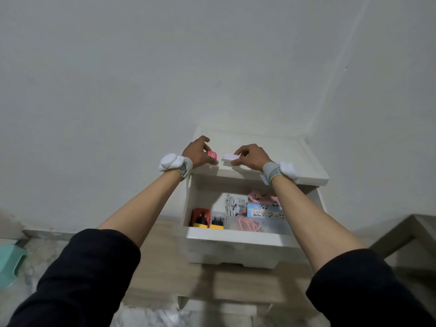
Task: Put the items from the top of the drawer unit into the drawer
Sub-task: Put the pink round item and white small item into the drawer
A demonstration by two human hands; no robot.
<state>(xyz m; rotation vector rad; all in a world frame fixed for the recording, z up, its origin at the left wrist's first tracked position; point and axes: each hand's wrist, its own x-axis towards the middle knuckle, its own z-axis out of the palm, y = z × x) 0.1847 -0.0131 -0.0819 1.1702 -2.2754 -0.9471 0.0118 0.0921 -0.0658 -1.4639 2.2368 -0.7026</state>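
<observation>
A white drawer unit stands against the wall with its top drawer pulled out. My left hand grips a small pink item over the front left of the unit's top. Beside it, my right hand pinches a small white block just above the top's front edge. The two items are a short gap apart. Inside the drawer lie a red and yellow charger, a black and yellow plug, white cables, a blue panda box and a clear case with pink cord.
White walls meet in a corner behind the unit. A mint green plastic thing lies on the marble floor at the far left. A grey-brown ledge runs along the right. A white wrist device sits on each forearm.
</observation>
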